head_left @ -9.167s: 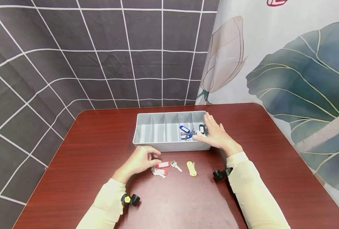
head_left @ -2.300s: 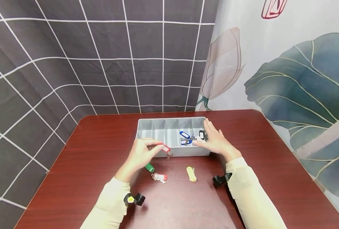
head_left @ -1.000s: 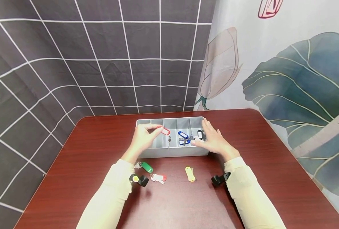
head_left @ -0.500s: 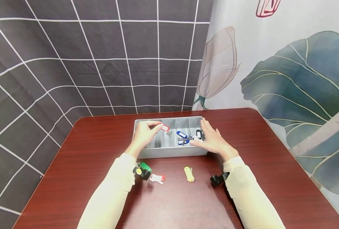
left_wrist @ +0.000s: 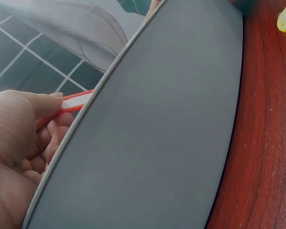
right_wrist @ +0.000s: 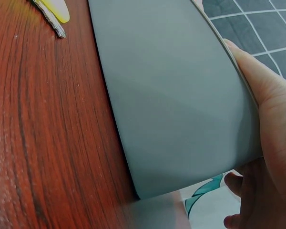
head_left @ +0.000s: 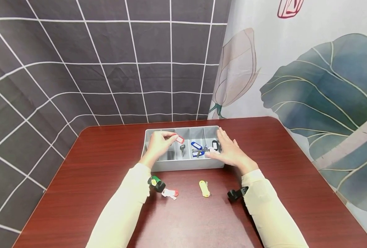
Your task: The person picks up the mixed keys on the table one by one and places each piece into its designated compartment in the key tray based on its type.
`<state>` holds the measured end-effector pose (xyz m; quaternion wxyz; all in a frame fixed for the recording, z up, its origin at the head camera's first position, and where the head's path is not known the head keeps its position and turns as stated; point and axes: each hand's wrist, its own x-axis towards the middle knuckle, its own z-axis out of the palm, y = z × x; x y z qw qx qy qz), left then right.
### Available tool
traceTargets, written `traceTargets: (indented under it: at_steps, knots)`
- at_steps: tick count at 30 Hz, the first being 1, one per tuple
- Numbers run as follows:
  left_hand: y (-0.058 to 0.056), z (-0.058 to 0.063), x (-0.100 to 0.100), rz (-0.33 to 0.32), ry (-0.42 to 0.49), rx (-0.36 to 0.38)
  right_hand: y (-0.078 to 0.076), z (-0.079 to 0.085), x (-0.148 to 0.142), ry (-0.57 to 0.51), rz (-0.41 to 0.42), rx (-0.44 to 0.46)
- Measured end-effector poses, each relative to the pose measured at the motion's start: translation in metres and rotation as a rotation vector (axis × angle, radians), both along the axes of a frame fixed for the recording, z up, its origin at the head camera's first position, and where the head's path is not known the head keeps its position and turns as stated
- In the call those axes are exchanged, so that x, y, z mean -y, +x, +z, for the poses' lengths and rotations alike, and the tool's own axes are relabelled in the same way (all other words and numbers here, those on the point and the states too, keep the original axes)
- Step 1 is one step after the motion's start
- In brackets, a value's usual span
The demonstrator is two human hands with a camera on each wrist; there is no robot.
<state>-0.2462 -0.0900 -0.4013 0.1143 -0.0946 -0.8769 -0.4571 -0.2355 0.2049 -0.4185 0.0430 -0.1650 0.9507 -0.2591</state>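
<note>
Between thumb and fingertips, my left hand [head_left: 159,144] pinches a red key tag [head_left: 179,139] over the middle compartment of a grey divided box [head_left: 186,165]. A key [head_left: 182,149] hangs from this tag; I cannot tell if it touches the floor. In the left wrist view, the box's front wall hides part of the red tag [left_wrist: 76,101]. My right hand [head_left: 230,146] rests on the box's right end, fingers extended along the side, thumb over the front rim. Blue key tags [head_left: 197,146] with keys lie second from right; a black key tag [head_left: 214,145] lies in the rightmost compartment.
In front of the box, another red key tag [head_left: 171,193] with keys lies on the wooden table [head_left: 202,224]. A yellow key tag [head_left: 204,188] is to its right. My left wrist camera partly covers a green key tag [head_left: 156,179]. Curtains hang behind the table.
My left hand has lifted the red key tag from the table and carried it over the box's middle compartment. A green tag came into view beneath it. The right hand has stayed at the box.
</note>
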Motion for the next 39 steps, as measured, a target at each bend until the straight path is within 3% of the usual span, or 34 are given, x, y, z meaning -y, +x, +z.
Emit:
traceTargets:
  at_steps: [21,39]
  knots:
    - [-0.0010,-0.0034,-0.0025,-0.025,-0.085,0.036,-0.0019,-0.0011,-0.0004,0.001,0.013,-0.005]
    - [0.0012,-0.0021,-0.0015,-0.024,-0.068,0.038,0.0004,0.0002,-0.0006,-0.010,0.017,0.000]
